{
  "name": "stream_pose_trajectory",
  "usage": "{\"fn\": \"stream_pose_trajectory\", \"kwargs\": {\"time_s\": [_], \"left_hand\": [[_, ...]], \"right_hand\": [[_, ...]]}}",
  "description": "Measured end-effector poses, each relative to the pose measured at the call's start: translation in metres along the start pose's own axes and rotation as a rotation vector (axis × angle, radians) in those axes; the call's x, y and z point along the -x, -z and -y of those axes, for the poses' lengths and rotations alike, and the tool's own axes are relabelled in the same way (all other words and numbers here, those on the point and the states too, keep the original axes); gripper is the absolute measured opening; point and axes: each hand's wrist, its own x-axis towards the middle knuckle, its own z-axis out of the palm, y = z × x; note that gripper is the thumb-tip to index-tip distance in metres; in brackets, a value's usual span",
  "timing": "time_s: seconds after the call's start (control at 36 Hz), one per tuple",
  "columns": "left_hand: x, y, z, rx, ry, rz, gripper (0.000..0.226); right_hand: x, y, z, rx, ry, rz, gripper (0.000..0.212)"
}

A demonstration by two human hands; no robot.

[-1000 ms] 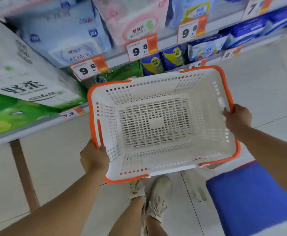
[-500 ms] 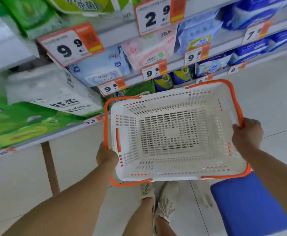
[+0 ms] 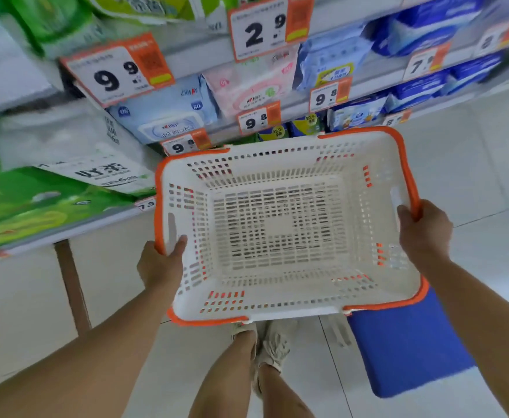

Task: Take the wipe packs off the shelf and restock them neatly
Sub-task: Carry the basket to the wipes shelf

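I hold an empty white plastic basket (image 3: pixel 280 164) with an orange rim in front of me, level above the floor. My left hand (image 3: pixel 161 265) grips its left rim, thumb hooked inside. My right hand (image 3: pixel 423 229) grips the right rim by the handle slot. Beyond the basket's far edge the shelves carry wipe packs: a pale blue pack (image 3: pixel 162 111), a pink pack (image 3: pixel 253 82) and a blue pack (image 3: pixel 330 63) with a yellow label. Orange-and-white price tags hang along the shelf edges.
Green and white tissue bundles (image 3: pixel 36 203) fill the shelf at the left, on a brown shelf leg (image 3: pixel 72 285). Darker blue packs (image 3: pixel 419 89) line the shelves at the right. A blue box (image 3: pixel 410 351) stands on the white tiled floor under the basket's near right corner, beside my feet.
My view has tilted upward, bringing higher shelves and the 2.9 and 9.9 tags into sight. The basket has risen slightly toward the shelves; both hands keep the same grip.
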Motion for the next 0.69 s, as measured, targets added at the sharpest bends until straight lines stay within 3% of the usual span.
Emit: {"fn": "stream_pose_trajectory", "kwargs": {"time_s": [0.08, 0.19, 0.33, 0.47, 0.56, 0.69], "left_hand": [[0.022, 0.038, -0.021, -0.023, -0.022, -0.085, 0.028], [0.057, 0.080, -0.056, 0.032, -0.086, -0.028, 0.023], [0.108, 0.102, -0.111, -0.010, -0.049, 0.038, 0.047], [0.167, 0.075, -0.152, -0.054, -0.129, 0.102, 0.039], [0.228, 0.053, -0.181, 0.044, -0.125, 0.133, 0.025], [0.314, 0.012, -0.206, 0.158, -0.148, 0.146, 0.014]], "right_hand": [[0.014, 0.037, 0.013, -0.111, -0.034, 0.010, 0.028], [0.030, 0.098, 0.027, -0.206, -0.048, -0.012, 0.028], [0.031, 0.180, 0.020, -0.240, -0.023, -0.057, 0.034], [0.006, 0.258, -0.025, -0.219, 0.008, -0.033, 0.018], [-0.020, 0.297, -0.066, -0.211, -0.024, -0.004, 0.015], [-0.061, 0.367, -0.120, -0.352, -0.145, 0.095, 0.024]]}}
